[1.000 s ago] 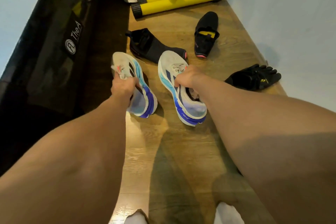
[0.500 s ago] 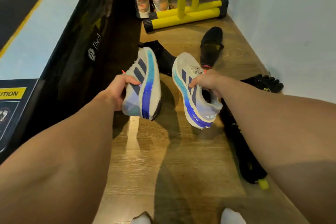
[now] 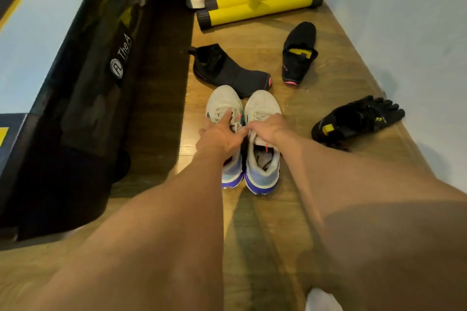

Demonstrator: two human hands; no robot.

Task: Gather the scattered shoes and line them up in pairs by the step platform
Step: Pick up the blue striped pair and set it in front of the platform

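Wooden floor (image 3: 252, 235), near its left edge by the step platform (image 3: 96, 98): holds white-and-blue running shoes (image 3: 262, 106) side by side, toes forward, as a pair. Steadies one at the laces with left hand (image 3: 219, 136), grip unclear; clamps the other's tongue with right hand (image 3: 267, 129), squaring heels

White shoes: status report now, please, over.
Left hand on left white shoe, grip unclear; right hand grips right white shoe. Pair side by side on floor. Black sock shoe just ahead of toes.

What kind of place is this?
Probably a gym or fitness studio: a black step platform with a logo, a yellow padded equipment frame, and running shoes on a wooden floor.
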